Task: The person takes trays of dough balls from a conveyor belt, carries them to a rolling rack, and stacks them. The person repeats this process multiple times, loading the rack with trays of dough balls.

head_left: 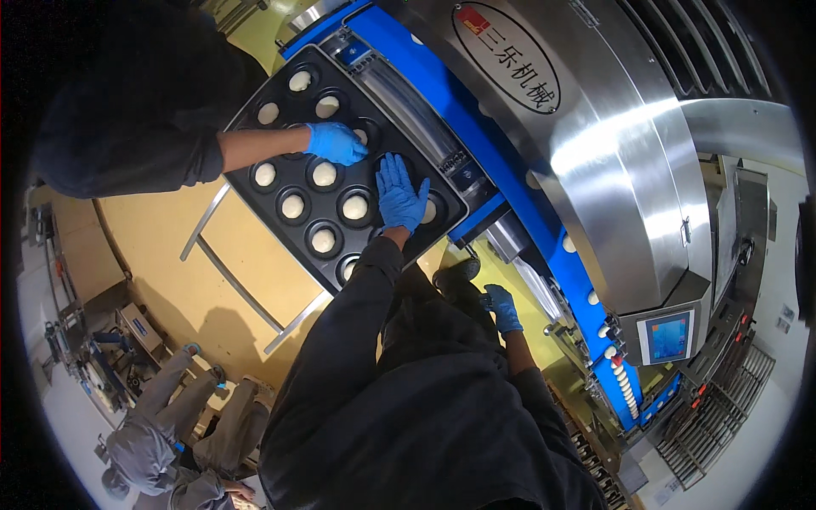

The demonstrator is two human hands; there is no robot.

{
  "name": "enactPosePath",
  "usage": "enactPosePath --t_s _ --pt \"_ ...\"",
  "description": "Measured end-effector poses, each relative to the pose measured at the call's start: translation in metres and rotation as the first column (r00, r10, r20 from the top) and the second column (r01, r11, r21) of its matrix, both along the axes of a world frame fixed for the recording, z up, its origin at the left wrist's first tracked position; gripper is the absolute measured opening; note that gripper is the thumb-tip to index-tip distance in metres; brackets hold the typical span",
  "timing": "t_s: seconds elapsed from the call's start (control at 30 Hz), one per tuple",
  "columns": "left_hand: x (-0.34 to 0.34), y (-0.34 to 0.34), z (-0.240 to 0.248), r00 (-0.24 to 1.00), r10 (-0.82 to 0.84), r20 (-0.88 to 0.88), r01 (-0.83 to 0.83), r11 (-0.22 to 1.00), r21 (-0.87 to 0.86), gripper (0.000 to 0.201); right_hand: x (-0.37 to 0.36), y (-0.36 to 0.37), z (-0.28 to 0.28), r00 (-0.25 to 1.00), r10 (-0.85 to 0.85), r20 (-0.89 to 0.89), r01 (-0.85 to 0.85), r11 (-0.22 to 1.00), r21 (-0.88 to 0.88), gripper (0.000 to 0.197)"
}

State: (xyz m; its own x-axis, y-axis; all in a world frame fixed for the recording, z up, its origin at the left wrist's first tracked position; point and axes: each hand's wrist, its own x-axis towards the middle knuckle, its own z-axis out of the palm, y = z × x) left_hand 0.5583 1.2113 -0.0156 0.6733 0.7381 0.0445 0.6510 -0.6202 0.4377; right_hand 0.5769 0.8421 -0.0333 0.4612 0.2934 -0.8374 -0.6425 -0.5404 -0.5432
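My left hand (401, 197), in a blue glove, lies flat with fingers spread over a cup near the right side of a dark baking tray (274, 151). Whatever is under its palm is hidden. Round pale dough balls (354, 206) sit singly in the tray's round cups; one dough ball (428, 211) shows just right of my left hand. Down beside my body hangs my gloved right hand (504, 309), fingers loosely apart, with nothing visible in it. A co-worker's blue-gloved hand (337, 143) reaches in from the left and touches a dough ball (361, 137) with its fingers.
A blue conveyor (544, 242) runs along the tray's right side, carrying dough balls, beneath a large steel machine housing (612, 127). A control screen (667, 337) faces me at right. A metal frame (234, 276) sticks out under the tray. Other people (157, 442) are at lower left.
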Motion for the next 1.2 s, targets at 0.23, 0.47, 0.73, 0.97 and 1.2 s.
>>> enactPosePath --t_s 0.23,0.47,0.73,0.97,1.2 --pt "-0.045 -0.028 0.058 0.998 -0.062 0.009 0.062 0.997 -0.043 0.071 0.003 -0.033 -0.037 0.945 0.214 0.247 -0.214 0.976 -0.025 0.028" --pt "-0.165 -0.035 0.047 0.896 0.438 0.074 -0.444 0.892 0.087 0.058 0.005 0.009 -0.014 0.991 0.127 -0.051 -0.127 0.992 0.001 0.028" --pt "-0.278 -0.003 -0.01 0.607 0.79 0.09 -0.719 0.594 -0.36 0.056 -0.038 0.068 -0.043 0.956 0.285 -0.072 -0.242 0.901 0.359 0.029" --pt "-0.285 0.11 -0.024 0.397 0.916 0.052 -0.284 0.177 -0.942 0.045 -0.089 0.17 0.002 0.915 -0.316 -0.251 0.394 0.831 0.392 0.032" --pt "-0.273 0.225 -0.082 0.568 0.789 0.234 0.289 0.075 -0.954 0.027 -0.128 0.202 -0.048 0.883 -0.41 0.229 0.328 0.888 0.322 0.016"
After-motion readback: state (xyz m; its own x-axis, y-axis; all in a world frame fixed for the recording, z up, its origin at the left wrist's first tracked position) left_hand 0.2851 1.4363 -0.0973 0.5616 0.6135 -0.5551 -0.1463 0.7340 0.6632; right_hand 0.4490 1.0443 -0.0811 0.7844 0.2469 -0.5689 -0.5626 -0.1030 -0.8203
